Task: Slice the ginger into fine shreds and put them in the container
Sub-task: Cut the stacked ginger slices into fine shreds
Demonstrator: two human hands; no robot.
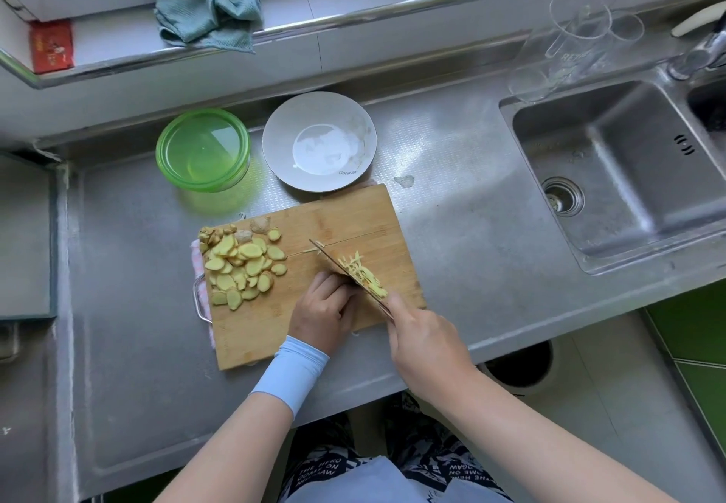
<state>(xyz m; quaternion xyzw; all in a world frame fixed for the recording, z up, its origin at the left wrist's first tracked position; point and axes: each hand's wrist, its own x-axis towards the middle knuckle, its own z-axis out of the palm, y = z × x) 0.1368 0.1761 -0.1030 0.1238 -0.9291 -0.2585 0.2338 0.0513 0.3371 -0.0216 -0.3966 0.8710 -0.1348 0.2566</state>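
Right hand [422, 339] grips knife [349, 276]; left hand [324, 306] curls against blade (its hold hidden); a drifting blade could nick it.

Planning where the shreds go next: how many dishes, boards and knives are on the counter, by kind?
Green container: 1
Grey plate: 1
Cutting board: 1
Knife: 1
Total: 4

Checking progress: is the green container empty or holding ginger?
Empty: the green container shows only its bare bottom; the shreds lie on the cutting board.
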